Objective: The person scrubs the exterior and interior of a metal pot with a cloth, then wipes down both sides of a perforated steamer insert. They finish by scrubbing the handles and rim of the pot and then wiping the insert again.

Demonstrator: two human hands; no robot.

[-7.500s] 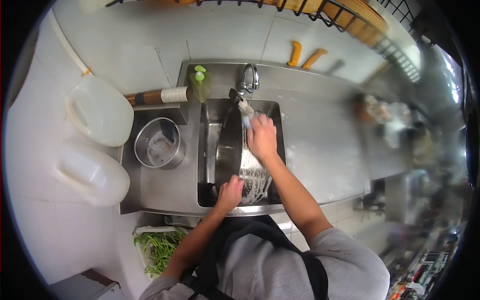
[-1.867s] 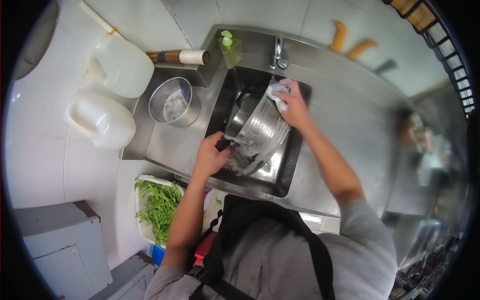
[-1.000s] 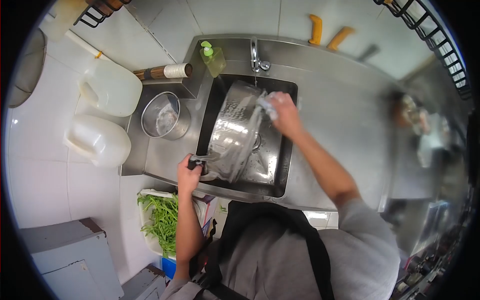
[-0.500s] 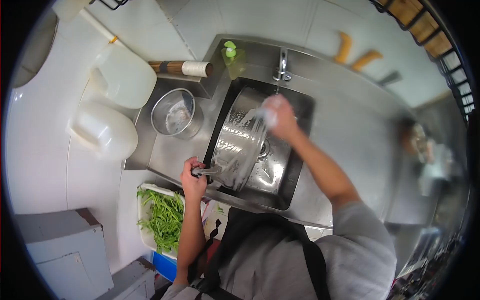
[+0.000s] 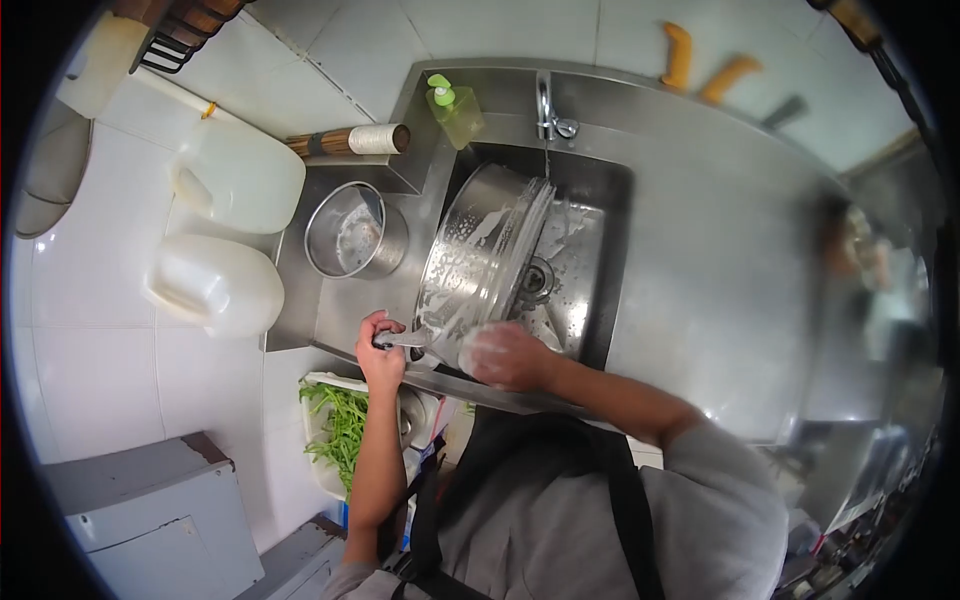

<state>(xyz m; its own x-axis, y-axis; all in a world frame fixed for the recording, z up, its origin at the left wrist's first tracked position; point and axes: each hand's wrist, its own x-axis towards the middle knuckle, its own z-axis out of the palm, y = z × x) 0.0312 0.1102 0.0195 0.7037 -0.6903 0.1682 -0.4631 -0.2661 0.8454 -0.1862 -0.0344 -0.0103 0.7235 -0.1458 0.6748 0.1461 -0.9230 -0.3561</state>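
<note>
A large metal pot (image 5: 462, 262) lies tilted on its side in the sink (image 5: 622, 270), its wall streaked with suds. At the near left, my left hand (image 5: 383, 352) is closed around the pot's handle (image 5: 408, 340). My right hand (image 5: 512, 357) presses against the near end of the pot, by the sink's front edge. Its fingers are curled over a soapy whitish scrubbing pad (image 5: 470, 352), mostly hidden by the hand and foam. A thin stream of water runs from the faucet (image 5: 546, 108) at the back.
Left of the basin stand a round metal container (image 5: 390, 248), a bamboo brush (image 5: 350, 140) and a green-capped soap bottle (image 5: 458, 115). Two white plastic jugs (image 5: 240, 180) sit farther left. Below is a white basket of green vegetables (image 5: 340, 425). Yellow hooks (image 5: 677, 55) hang on the wall.
My right hand has swept from the pot's far end under the faucet to its near end. The left hand keeps its hold on the handle. The view has shifted slightly.
</note>
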